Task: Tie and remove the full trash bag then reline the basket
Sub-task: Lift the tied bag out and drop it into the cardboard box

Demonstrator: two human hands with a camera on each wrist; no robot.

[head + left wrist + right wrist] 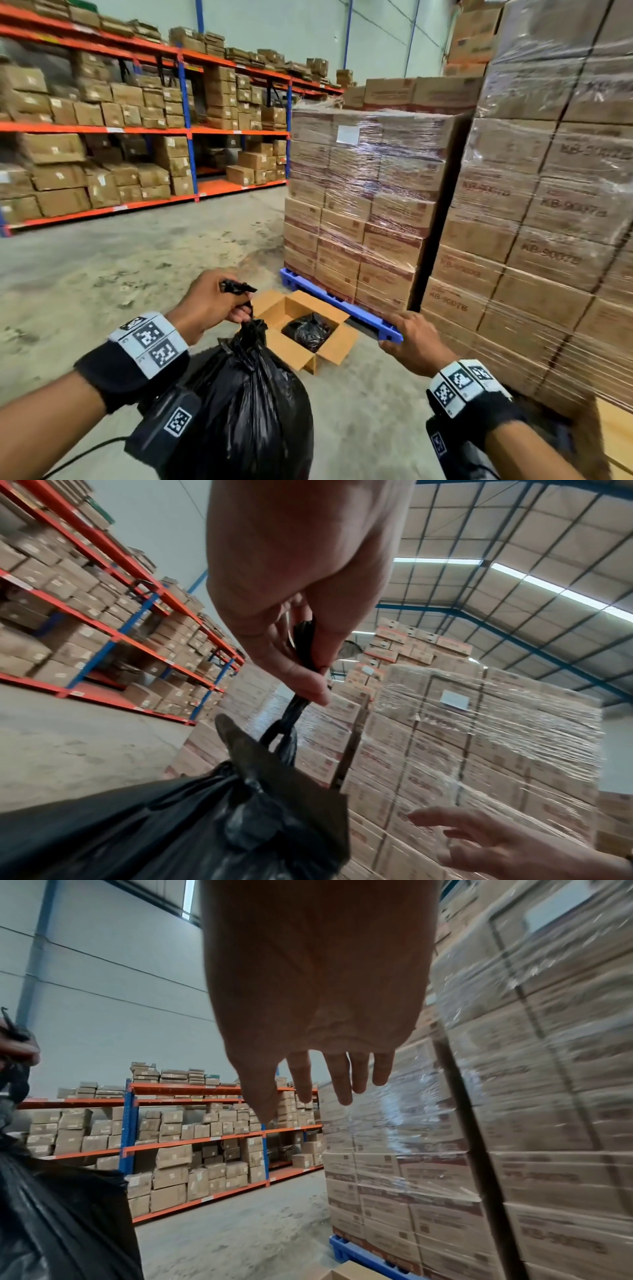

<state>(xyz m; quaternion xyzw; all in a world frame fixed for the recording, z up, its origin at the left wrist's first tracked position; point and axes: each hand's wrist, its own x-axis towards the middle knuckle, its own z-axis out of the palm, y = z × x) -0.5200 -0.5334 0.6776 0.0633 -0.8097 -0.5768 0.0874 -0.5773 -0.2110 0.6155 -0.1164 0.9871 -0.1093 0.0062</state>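
A full black trash bag [246,397] hangs low in the head view, its neck knotted. My left hand [219,305] grips the twisted tail above the knot; the left wrist view shows the fingers [301,674] curled round that black tail over the bag [171,826]. My right hand [411,339] hovers to the right, holding nothing, and the right wrist view has its fingers [342,1080] straight and spread. Ahead on the floor an open cardboard box [308,329] holds another bunched black bag [310,330]. The bag [58,1218] fills the left edge of the right wrist view.
Shrink-wrapped pallets of cartons [363,192] stand ahead right on a blue pallet [342,308]; a taller stack [555,205] rises close on the right. Orange and blue racking with boxes [137,130] lines the left. Bare concrete floor [120,267] lies between.
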